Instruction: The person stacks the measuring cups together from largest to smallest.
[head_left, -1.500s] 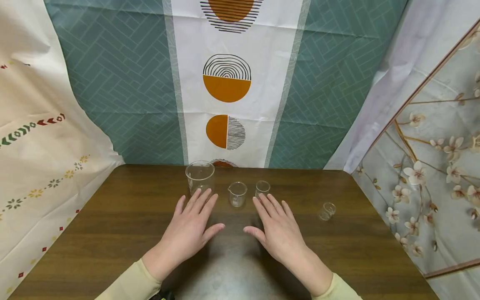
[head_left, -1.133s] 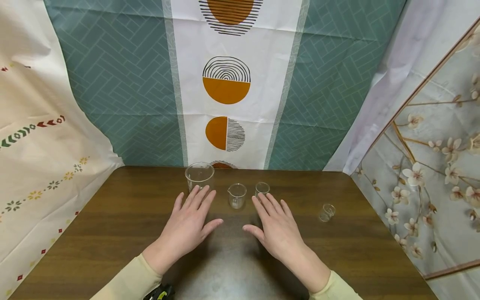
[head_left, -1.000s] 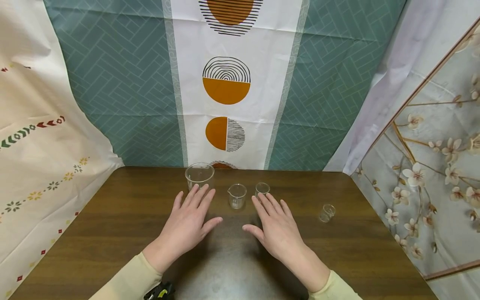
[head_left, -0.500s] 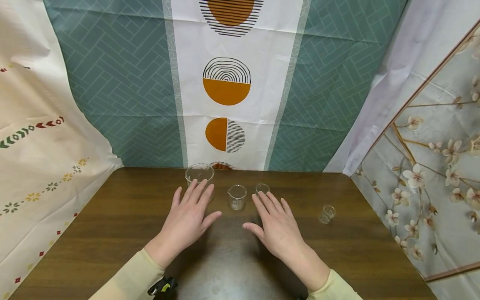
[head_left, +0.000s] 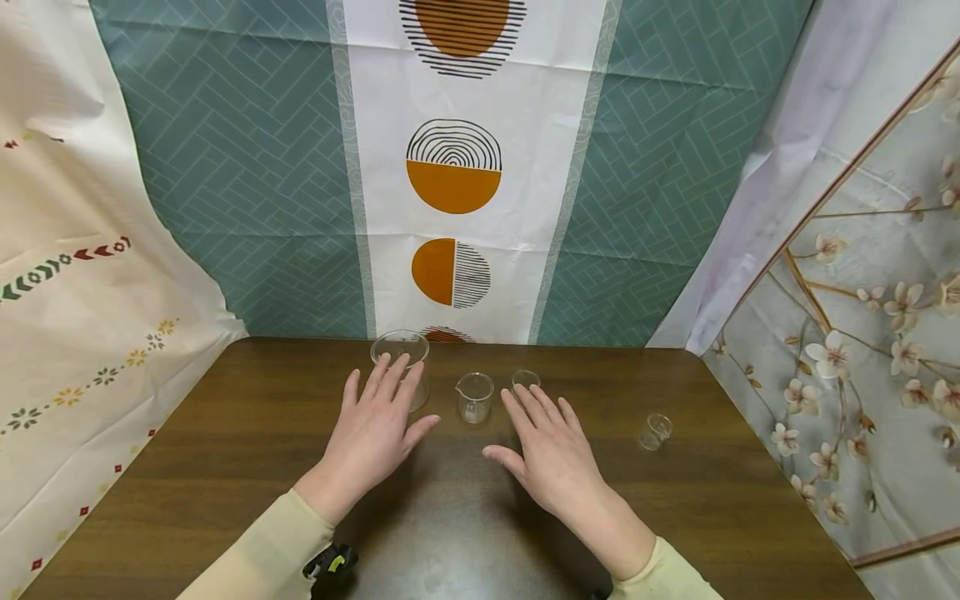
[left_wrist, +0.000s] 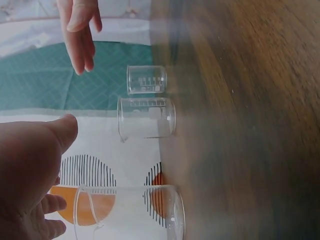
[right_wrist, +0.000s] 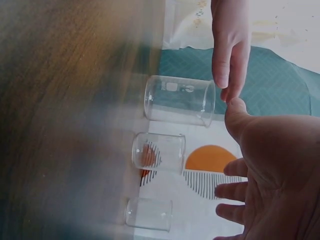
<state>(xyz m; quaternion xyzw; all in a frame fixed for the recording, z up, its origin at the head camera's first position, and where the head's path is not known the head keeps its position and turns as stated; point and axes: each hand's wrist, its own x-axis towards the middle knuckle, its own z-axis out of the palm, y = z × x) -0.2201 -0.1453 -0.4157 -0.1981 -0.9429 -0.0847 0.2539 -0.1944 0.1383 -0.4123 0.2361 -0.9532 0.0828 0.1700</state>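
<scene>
In the head view my left hand (head_left: 369, 435) is held over the table with spread, straight fingers, its fingertips overlapping the large glass beaker (head_left: 418, 385). My right hand (head_left: 555, 457) mirrors it, palm down, fingertips right by a small beaker (head_left: 526, 379) that it partly hides. Between the two hands and a little beyond them stands a medium beaker (head_left: 475, 402) with a pouring spout. Both palms hold nothing. The right wrist view shows the large beaker (right_wrist: 180, 100) upright, close to the left hand's fingertips. All the glass looks clear, with pale printed markings on some.
The tiniest beaker (head_left: 656, 432) stands apart at the right of the brown wooden table (head_left: 225, 467). A green and white patterned cloth (head_left: 457, 100) hangs behind the table's back edge. More cloths flank the left and right sides.
The left hand has drifted slightly forward, its fingers now overlapping more of the large beaker. The right hand has hardly moved. The whole head view has shifted a little, and the beakers stay in place.
</scene>
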